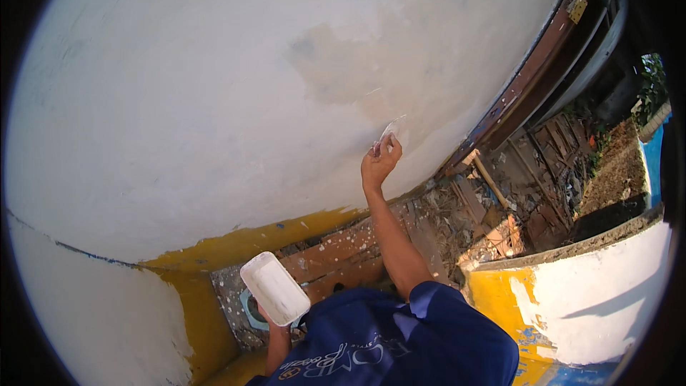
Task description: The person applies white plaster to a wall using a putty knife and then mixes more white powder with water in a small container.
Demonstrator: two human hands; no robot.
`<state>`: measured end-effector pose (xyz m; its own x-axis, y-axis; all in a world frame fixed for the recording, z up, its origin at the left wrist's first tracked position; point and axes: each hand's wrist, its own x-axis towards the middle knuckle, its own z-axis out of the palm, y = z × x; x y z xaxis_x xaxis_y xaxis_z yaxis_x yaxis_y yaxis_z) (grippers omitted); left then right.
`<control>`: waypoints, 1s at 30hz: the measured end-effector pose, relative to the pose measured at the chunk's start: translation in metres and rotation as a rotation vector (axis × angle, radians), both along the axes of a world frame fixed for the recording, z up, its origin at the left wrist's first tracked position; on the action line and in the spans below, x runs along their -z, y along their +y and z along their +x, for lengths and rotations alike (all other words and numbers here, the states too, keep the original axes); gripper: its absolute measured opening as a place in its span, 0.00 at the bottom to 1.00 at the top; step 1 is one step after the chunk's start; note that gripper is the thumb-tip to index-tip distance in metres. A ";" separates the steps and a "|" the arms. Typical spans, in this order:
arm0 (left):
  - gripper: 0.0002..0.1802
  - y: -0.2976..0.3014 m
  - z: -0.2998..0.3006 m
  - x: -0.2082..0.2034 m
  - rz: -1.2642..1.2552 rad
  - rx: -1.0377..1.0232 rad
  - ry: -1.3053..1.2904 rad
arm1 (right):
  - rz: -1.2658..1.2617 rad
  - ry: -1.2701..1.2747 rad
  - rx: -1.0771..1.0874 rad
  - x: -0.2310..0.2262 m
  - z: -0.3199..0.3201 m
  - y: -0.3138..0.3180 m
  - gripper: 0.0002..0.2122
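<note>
My right hand [381, 168] reaches up to the wall [214, 100] and pinches a small flat putty scraper [390, 131] smeared with white. The scraper's edge is at the wall surface, beside thin fresh white streaks. Around it the wall has a damp-looking beige patch [343, 64] amid the white. Low in front of me, my left hand [274, 327] holds a white rectangular plastic tray [306, 302] from beneath. White paste coats the inside of the tray. Most of the left hand's fingers are hidden behind it.
Yellow paint [243, 244] runs along the wall's foot. Paint-spotted boards [336, 254] lie below. To the right are a brown door frame [525, 71], heaped wood and rubble [493, 193], and a low white and yellow wall [586, 286]. A pale blue-rimmed object [250, 309] stands under the tray.
</note>
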<state>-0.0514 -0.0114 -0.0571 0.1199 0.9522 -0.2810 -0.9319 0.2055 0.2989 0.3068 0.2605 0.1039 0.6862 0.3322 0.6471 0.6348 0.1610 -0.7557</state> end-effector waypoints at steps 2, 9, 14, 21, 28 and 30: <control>0.44 -0.002 0.002 0.000 0.009 0.013 0.005 | -0.072 -0.134 -0.025 0.015 -0.019 -0.008 0.24; 0.45 0.006 0.013 -0.005 0.041 0.049 0.033 | 0.025 0.164 -0.112 0.018 0.071 -0.049 0.17; 0.46 0.007 0.020 -0.007 0.048 0.071 0.031 | -0.044 0.061 -0.072 -0.007 0.111 -0.025 0.18; 0.47 -0.009 0.019 -0.005 0.044 0.073 0.021 | -0.050 -0.043 -0.256 0.039 -0.006 -0.045 0.23; 0.48 0.004 0.017 -0.011 0.089 0.066 0.060 | -0.031 0.077 -0.231 0.050 0.027 -0.038 0.23; 0.48 0.003 0.013 -0.004 0.096 0.049 0.068 | 0.084 0.294 0.029 0.040 0.041 -0.014 0.23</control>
